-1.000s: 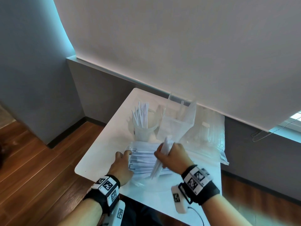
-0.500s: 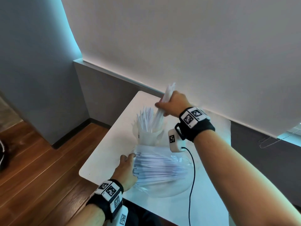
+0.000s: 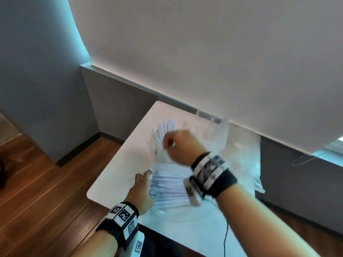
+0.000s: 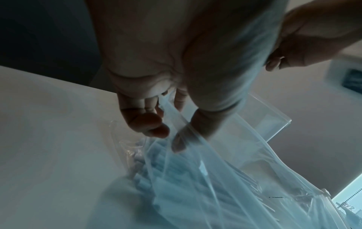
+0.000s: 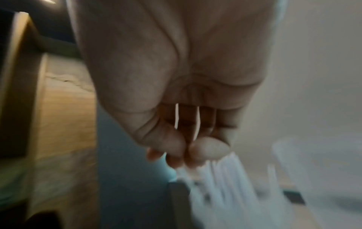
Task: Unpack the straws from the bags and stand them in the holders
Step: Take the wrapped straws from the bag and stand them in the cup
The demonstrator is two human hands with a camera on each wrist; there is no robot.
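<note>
A clear bag [image 3: 172, 210] of white wrapped straws [image 3: 167, 186] lies on the white table [image 3: 118, 173]. My left hand [image 3: 143, 179] pinches the bag's open edge [image 4: 176, 117] between thumb and fingers at its left end. A round clear cup holder [image 3: 159, 154] behind it has straws [image 3: 167, 127] standing in it. My right hand [image 3: 171, 143], blurred, hovers at those straws with fingers curled and tips together [image 5: 188, 148]. The standing straws [image 5: 225, 178] fan out just below the fingertips. Whether any is held is hidden by blur.
A square clear acrylic holder [image 3: 209, 119] stands at the table's back by the wall. Another crumpled clear bag [image 3: 246, 154] lies to the right. A thin black cable [image 3: 225, 236] hangs from my right wrist. Wooden floor [image 3: 46, 182] lies left of the table edge.
My right hand carried a bundle of straws from the bag up to the cup. The bundle no longer sticks up above the hand, which sits lower. The left hand stayed on the bag.
</note>
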